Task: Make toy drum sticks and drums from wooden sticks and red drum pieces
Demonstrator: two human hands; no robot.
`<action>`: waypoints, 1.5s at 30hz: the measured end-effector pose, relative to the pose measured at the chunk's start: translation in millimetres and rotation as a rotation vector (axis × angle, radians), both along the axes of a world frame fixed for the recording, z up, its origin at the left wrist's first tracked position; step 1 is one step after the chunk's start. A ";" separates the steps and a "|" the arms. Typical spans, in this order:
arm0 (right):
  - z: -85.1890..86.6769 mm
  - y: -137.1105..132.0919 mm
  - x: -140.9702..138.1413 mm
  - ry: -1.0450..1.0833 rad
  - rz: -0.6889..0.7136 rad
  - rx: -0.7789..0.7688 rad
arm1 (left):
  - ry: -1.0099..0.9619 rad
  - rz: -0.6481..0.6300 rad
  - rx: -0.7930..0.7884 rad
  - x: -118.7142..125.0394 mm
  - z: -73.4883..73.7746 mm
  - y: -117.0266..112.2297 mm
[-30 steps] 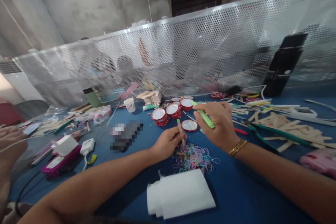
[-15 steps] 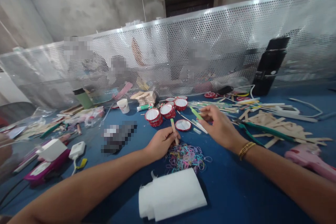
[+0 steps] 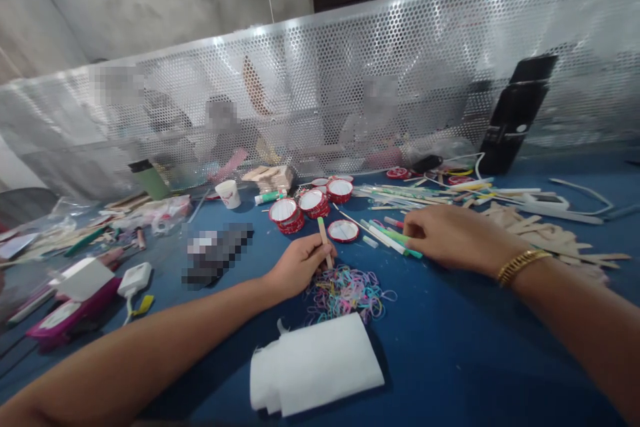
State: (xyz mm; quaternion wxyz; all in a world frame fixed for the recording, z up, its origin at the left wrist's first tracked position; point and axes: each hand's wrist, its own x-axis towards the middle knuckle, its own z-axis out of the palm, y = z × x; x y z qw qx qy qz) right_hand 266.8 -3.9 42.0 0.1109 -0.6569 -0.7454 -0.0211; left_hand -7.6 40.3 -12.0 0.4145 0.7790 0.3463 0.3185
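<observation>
My left hand [image 3: 299, 265] is closed around a wooden craft stick [image 3: 327, 248] with a green upper end, held upright. Just below it lies a heap of coloured rubber bands [image 3: 347, 293]. Over to the right, my right hand [image 3: 440, 235] is low at the table, fingers bent and pressed together on a green marker [image 3: 399, 235]. Its fingertips are partly hidden. Beside that marker lie a white-barrelled marker [image 3: 389, 240] and a loose pen cap [image 3: 370, 241]. A folded white cloth [image 3: 317, 367] lies in front of the rubber bands.
Small red drums [image 3: 313, 202] with white tops stand mid-table, before a perforated metal screen [image 3: 325, 107]. Wooden sticks [image 3: 537, 227] pile up at right near a black upright box [image 3: 520, 113]. A paper cup [image 3: 229, 194], green bottle [image 3: 149, 178] and white adapter [image 3: 135, 278] are leftward.
My right hand has moved right and down to the table with the green marker, which was raised before. My left hand keeps the craft stick. The view has tilted down slightly.
</observation>
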 end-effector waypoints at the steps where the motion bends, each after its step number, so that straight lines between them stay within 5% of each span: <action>1: 0.0 -0.3 -0.2 -0.003 0.001 -0.054 | 0.003 -0.002 0.002 0.1 0.4 -0.1; 14: 0.9 -4.7 -15.1 -0.085 -0.034 -0.225 | 0.034 -0.010 0.025 0.6 -0.3 0.0; 35: -19.9 11.7 -18.8 0.020 -0.018 -0.043 | 0.054 -0.015 0.056 0.2 0.3 0.8; 40: -13.5 14.2 -10.4 0.187 -0.067 0.100 | 0.047 -0.018 0.046 0.5 0.6 0.4; 45: -8.7 9.8 -10.5 0.102 -0.059 0.017 | 0.055 -0.012 0.052 1.1 1.8 -0.7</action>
